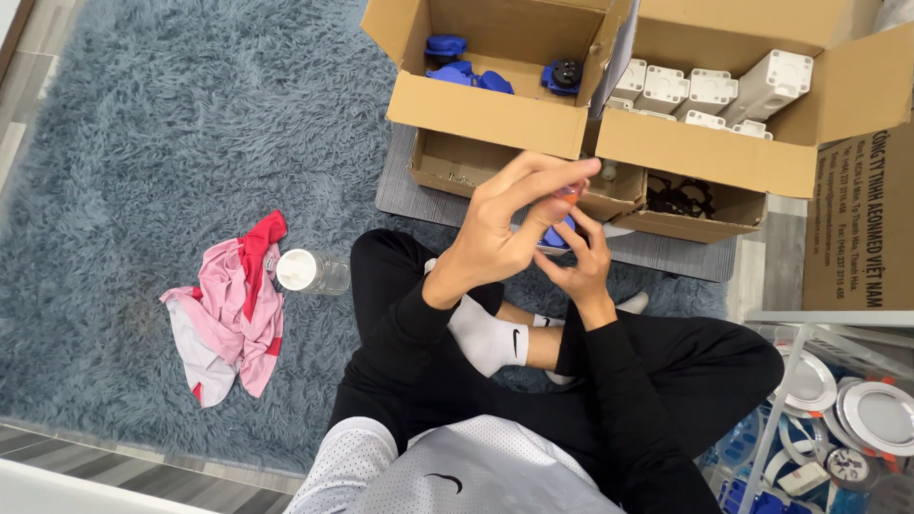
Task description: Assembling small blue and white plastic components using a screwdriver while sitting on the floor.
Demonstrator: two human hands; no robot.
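Shaggy grey-blue rug, seen from above, crossed legs in black. Left hand and right hand raised together over the lap, both closed on a small blue part, pinched between the fingertips; mostly hidden, so long axis and pointing direction impossible to tell. Just beyond, open cardboard boxes: blue pieces in one, white blocks in the next. Toward the rug's left edge, a clear bottle lying beside a pink-and-red cloth.
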